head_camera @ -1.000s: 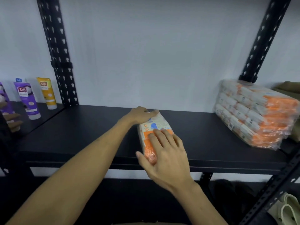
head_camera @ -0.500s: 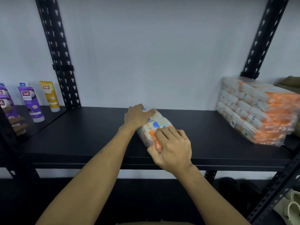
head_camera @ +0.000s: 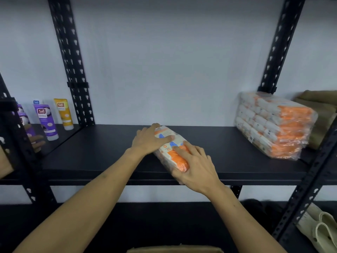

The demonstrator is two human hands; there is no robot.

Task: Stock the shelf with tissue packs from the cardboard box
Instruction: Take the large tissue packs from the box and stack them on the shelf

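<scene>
Black metal shelf (head_camera: 102, 157) fills the middle of the frame, and at right sits a big wrapped bundle of orange-and-white tissue packs (head_camera: 273, 125). Centre frame, one tissue pack (head_camera: 170, 152) lies on the shelf near its front edge; its print is too blurred to read. Left hand (head_camera: 148, 141) rests on its far end, thumb across the top, fingers loosely curved over it. Right hand (head_camera: 197, 167) covers the near end, fingers straight and pressing down, thumb along the side. At far left, purple tube (head_camera: 46, 121) and yellow tube (head_camera: 63, 114) read "Safi".
</scene>
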